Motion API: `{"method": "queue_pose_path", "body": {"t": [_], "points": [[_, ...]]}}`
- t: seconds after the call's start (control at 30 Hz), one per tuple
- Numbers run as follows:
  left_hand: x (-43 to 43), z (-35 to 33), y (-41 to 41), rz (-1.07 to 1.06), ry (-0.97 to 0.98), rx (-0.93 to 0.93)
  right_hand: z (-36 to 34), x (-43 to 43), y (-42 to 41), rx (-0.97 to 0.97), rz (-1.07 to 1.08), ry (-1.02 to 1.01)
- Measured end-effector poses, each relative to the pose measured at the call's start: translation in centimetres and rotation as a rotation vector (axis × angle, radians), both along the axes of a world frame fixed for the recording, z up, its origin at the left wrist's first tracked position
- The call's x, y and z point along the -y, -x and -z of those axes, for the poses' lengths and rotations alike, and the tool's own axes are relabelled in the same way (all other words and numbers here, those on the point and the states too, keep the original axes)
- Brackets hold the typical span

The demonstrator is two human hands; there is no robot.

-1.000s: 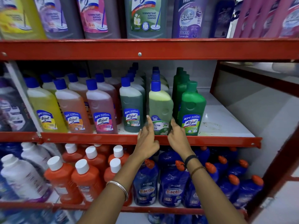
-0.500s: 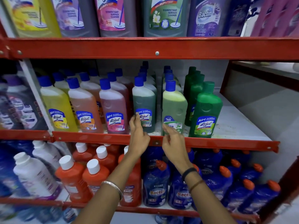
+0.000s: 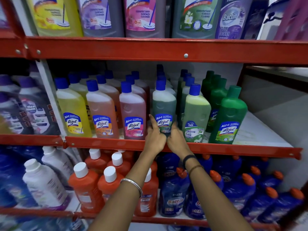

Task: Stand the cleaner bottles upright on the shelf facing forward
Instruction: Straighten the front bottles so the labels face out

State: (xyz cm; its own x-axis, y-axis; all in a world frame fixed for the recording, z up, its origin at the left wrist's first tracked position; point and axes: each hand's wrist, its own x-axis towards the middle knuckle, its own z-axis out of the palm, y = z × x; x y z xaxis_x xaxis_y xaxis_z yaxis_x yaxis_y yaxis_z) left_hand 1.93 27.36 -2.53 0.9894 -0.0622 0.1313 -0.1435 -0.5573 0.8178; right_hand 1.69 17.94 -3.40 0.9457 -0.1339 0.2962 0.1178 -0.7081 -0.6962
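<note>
A dark green Lizol bottle (image 3: 164,107) with a blue cap stands upright at the front of the middle shelf (image 3: 260,132), label forward. My left hand (image 3: 154,137) touches its lower left side, index finger raised along it. My right hand (image 3: 175,139) presses its lower right side. Both hands cup the bottle's base. To its right stand a light green Bactin bottle (image 3: 196,114) and a solid green Lizol bottle (image 3: 229,117). To its left stand pink (image 3: 133,112), orange (image 3: 102,110) and yellow (image 3: 73,109) Lizol bottles, all upright and facing forward.
The red shelf rail (image 3: 233,149) runs just under my hands. White shelf surface lies bare to the right of the green bottle. Large bottles (image 3: 141,14) fill the shelf above. Orange (image 3: 86,189) and blue Bactin bottles (image 3: 173,194) fill the shelf below.
Both hands left the light green Bactin bottle and shifted left to the dark green Lizol bottle, closing on its base. The camera view also moved left and closer.
</note>
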Motion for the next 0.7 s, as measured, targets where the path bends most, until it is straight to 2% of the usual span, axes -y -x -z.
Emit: {"method": "queue_pose_path", "body": {"t": [0.27,0.47,0.53,0.6,0.63,0.7], "points": [[-1.0,1.3,2.3,0.036,-0.087,0.104,-0.2,-0.1,2.8,-0.043,0.043,0.09],[-2.0,1.3,2.6,0.107,-0.084,0.078,-0.4,-0.6,3.9,-0.061,0.031,0.104],[-2.8,1.5,3.3,0.131,-0.002,0.107,0.2,-1.4,4.7,0.033,0.115,0.082],[-4.3,1.8,4.2,0.044,0.166,0.218,1.0,-2.9,5.6,0.217,0.203,0.033],[-5.1,1.9,4.4,-0.034,0.239,0.307,1.3,-3.9,5.9,0.289,0.203,-0.006],[-7.0,2.0,3.9,-0.172,0.287,0.433,1.2,-6.1,5.9,0.304,0.104,-0.067]]}}
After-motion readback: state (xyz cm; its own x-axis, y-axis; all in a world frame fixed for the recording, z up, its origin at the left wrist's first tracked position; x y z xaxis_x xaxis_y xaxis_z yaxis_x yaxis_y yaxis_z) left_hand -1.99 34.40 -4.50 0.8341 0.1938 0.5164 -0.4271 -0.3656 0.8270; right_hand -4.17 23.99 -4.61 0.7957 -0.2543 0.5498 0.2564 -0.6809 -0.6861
